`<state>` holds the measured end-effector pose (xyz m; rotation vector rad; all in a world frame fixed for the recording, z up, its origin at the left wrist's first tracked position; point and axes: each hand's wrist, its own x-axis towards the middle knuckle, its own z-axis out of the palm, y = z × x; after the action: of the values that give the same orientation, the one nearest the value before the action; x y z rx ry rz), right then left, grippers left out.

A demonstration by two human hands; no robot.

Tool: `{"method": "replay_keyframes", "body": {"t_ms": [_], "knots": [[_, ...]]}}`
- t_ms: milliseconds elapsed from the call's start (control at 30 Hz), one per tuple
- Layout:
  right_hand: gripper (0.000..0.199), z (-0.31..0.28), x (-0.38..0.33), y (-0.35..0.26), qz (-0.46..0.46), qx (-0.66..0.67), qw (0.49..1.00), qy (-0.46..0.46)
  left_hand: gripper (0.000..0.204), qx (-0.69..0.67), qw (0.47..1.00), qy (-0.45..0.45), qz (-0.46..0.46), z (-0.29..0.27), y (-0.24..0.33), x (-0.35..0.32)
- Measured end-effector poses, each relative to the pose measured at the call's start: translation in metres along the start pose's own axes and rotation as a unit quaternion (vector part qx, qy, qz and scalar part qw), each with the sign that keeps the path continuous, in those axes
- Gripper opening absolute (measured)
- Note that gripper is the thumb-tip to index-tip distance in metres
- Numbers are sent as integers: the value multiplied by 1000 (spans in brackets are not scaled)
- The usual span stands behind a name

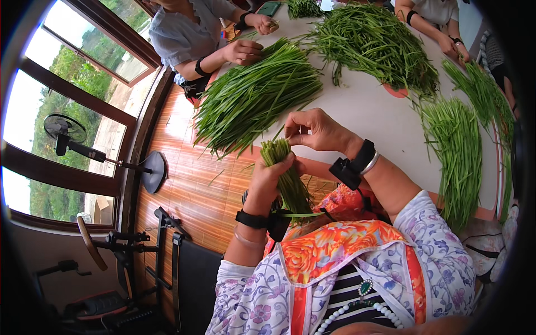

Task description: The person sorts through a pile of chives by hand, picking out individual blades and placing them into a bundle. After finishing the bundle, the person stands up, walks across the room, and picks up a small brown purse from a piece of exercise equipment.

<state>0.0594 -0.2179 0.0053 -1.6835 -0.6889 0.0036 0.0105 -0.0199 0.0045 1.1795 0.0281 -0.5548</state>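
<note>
chive bundle (281, 167) gripped in left hand (272, 174), right hand (316, 130) pinching its top.

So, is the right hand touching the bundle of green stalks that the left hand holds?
Touching. The head view shows the right hand with its fingertips pinching a stalk at the top of the bundle of green stalks, which the left hand grips around its middle.

Worn on the head, looking steeply down and forward over the chest at close range, both hands (290, 151) near centre. Wide fisheye, bending the window (72, 100) at left and the table (368, 111) rim. Single view only, nothing shared.
</note>
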Motion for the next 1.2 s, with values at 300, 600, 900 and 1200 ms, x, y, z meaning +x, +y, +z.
{"method": "replay_keyframes", "body": {"t_ms": [300,600,900,1200], "knots": [[10,-62,-12,61,38,-348,916,198,9,-25,999,-19,17,-8,-2,-2],[17,-57,-11,57,89,-405,898,146,6,7,1000,-3,27,-8,-4,-9],[15,-70,-15,52,44,-366,923,112,9,39,997,11,61,-6,2,-9],[18,-26,-3,-19,29,-98,983,-152,18,295,928,29,227,6,12,-6]]}}
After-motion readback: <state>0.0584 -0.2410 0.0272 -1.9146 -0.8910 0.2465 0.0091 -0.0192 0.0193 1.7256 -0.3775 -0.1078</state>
